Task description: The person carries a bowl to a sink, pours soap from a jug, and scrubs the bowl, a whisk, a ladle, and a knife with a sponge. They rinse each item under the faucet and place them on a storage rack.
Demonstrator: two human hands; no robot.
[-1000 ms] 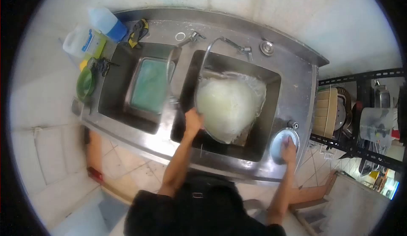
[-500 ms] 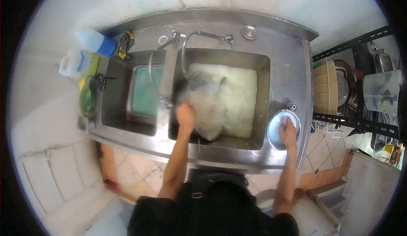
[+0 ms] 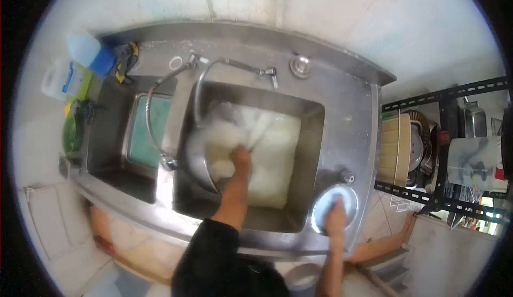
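Observation:
A large round metal bowl (image 3: 199, 161), smeared by motion, is tilted in the left part of the right-hand sink basin (image 3: 307, 153). My left hand (image 3: 241, 158) is closed at its edge, though blur hides the exact grip. Pale, cloudy water (image 3: 275, 174) fills part of that basin. At the front right corner of the counter, my right hand (image 3: 335, 217) reaches into a small round bowl (image 3: 316, 211) with light-blue contents. Its fingers look closed, and what they hold is blurred.
Two hose taps (image 3: 267, 73) bend over the basins. The left basin holds a green tub (image 3: 152, 123). Bottles (image 3: 91, 54) stand at the far left, with a green bowl (image 3: 72, 131) below. A black rack (image 3: 443, 137) with dishes is at the right.
The metal bowl has shifted left and tilted. My left hand now shows on its right side. My right hand stays at the small bowl, now blurred. The whole view has swung.

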